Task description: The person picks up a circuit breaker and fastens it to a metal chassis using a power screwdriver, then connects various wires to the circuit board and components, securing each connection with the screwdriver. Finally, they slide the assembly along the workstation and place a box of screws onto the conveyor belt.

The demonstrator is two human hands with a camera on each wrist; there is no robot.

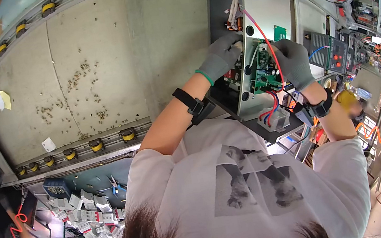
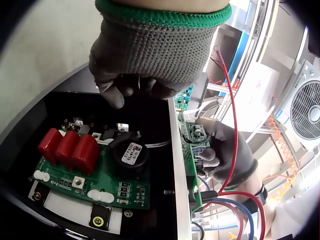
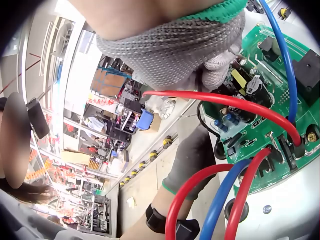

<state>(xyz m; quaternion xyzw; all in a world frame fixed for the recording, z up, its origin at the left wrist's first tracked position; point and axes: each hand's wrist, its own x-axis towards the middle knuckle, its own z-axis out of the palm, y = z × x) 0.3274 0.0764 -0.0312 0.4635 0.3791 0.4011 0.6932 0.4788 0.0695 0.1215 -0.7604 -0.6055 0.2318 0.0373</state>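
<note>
Grey gloves with green cuffs cover both hands. The left hand (image 1: 222, 57) (image 2: 155, 52) is inside the black enclosure (image 1: 214, 17), left of an upright metal plate (image 1: 267, 14). Its fingers bend downward above a green board (image 2: 112, 187) with red components (image 2: 86, 155) and a black coil; whether they hold anything is unclear. Across the plate, the right hand (image 1: 294, 63) (image 2: 230, 152) (image 3: 172, 52) has bent fingers at the edge of another green circuit board (image 1: 264, 66) (image 3: 250, 127). Its fingertips are partly hidden among the components. A red wire (image 1: 269, 43) (image 3: 230, 102) passes beside this hand.
Red and blue wires (image 3: 220, 210) rise from the board's lower end. Small parts lie scattered on the grey work surface (image 1: 103, 28), bordered by yellow rollers (image 1: 97, 145). A black device with red buttons (image 1: 337, 53) stands at the right. Below left are many white breakers (image 1: 89, 215) and pliers (image 1: 114, 185).
</note>
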